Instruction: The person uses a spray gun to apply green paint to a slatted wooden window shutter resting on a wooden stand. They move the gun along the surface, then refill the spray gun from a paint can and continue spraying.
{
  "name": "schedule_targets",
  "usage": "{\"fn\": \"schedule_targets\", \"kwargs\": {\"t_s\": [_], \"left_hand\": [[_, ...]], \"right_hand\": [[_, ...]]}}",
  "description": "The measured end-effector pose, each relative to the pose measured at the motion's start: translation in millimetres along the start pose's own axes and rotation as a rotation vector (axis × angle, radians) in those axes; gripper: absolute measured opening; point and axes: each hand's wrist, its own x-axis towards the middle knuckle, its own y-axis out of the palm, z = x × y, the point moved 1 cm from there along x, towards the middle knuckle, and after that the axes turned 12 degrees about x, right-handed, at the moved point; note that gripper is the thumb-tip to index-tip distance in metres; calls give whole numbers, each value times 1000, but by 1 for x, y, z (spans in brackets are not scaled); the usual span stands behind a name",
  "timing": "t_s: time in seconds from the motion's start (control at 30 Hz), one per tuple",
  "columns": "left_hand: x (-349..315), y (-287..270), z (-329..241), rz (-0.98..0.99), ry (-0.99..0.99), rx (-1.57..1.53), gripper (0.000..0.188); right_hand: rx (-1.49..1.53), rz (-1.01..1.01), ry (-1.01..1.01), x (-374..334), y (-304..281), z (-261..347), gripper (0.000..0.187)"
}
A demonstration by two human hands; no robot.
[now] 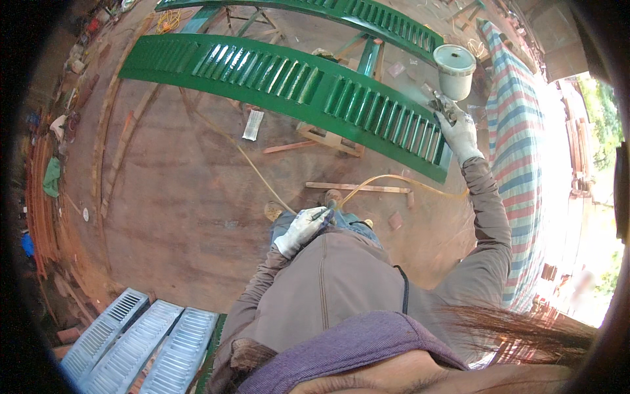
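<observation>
Head view: gloved right hand [459, 131] clamps a spray gun [445, 105] beside the green louvred shutter [289, 79]; gloved left hand [303, 228] pinches the yellow hose [394, 178], which could snag and smear wet paint.

The long louvred shutter [289, 82] is glossy green, and a second one [367, 18] behind it is the same green. The bucket [454, 71] is off-white. Both gloves are white with grey smudges. The tarp [518, 151] has red, blue and white stripes. The hose [394, 178] is yellow. Three shutters [141, 345] below are pale grey. The floor [177, 197] is reddish brown.
</observation>
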Motion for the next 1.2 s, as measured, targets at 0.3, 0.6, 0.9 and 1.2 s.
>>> {"fn": "schedule_targets", "kwargs": {"t_s": [0.3,0.6,0.9,1.2], "left_hand": [[4,5,-5,16,30,56,32],[16,14,-2,-10,54,67,32],[20,21,1,-45,90,101,32],[30,20,3,-2,114,184,31]], "right_hand": [[266,293,-20,-36,-24,-16,48],[10,100,13,-16,-14,-13,41],[-32,173,-24,-31,-25,-31,41],[3,155,43,-34,-21,-53,43]]}}
